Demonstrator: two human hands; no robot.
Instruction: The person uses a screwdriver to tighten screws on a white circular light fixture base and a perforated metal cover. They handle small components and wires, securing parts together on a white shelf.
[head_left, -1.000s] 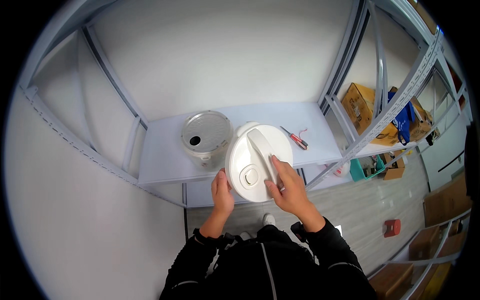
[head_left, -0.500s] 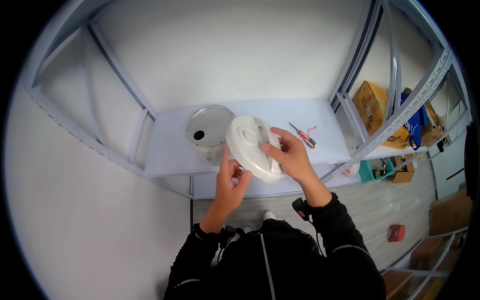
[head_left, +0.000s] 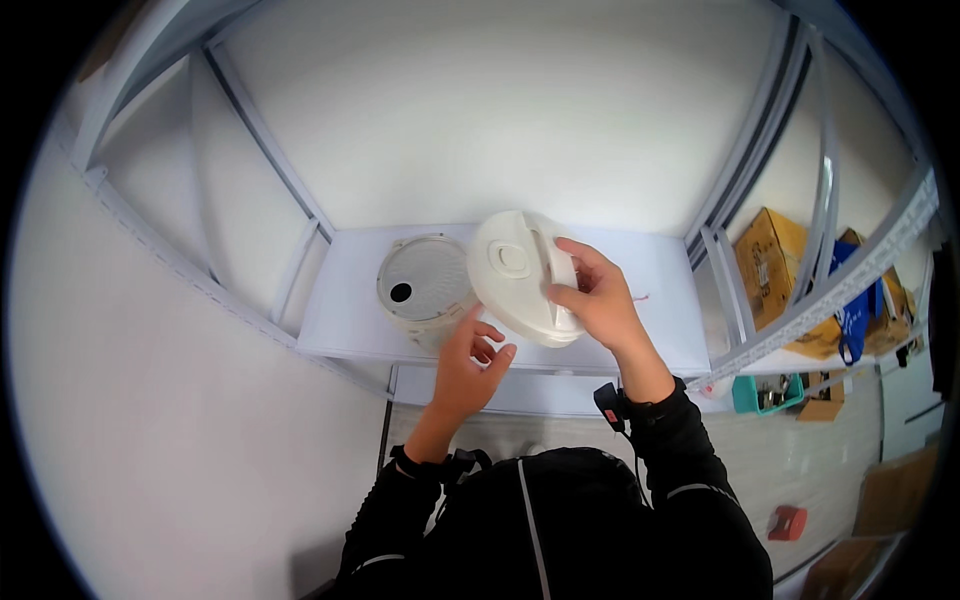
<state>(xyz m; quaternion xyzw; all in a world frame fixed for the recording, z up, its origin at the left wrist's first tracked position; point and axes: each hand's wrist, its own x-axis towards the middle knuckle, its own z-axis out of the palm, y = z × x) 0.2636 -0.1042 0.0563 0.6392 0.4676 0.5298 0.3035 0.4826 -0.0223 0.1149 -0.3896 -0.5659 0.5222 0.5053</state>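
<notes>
My right hand (head_left: 600, 300) grips a white oval lid (head_left: 505, 275) by the raised handle on its right side, thumb on top and fingers beyond. The lid is tilted above the shelf board, a round raised button on its face. Just below its lower left edge is my left hand (head_left: 470, 365), fingers apart and holding nothing; whether a fingertip touches the rim I cannot tell. Left of the lid stands a round white appliance body (head_left: 425, 270), open at the top, with a grey inside and a black hole.
The white shelf board (head_left: 345, 300) sits between metal uprights. A bit of red wire (head_left: 641, 297) shows past my right hand. To the right are a cardboard box (head_left: 770, 260), a blue bag (head_left: 852, 310), a teal bin (head_left: 765, 395) and a red stool (head_left: 787, 522) on the floor.
My left hand has come off the lid's edge, leaving the lid in my right hand. The lid has turned a little. The red screwdriver on the board is now hidden except for its wire.
</notes>
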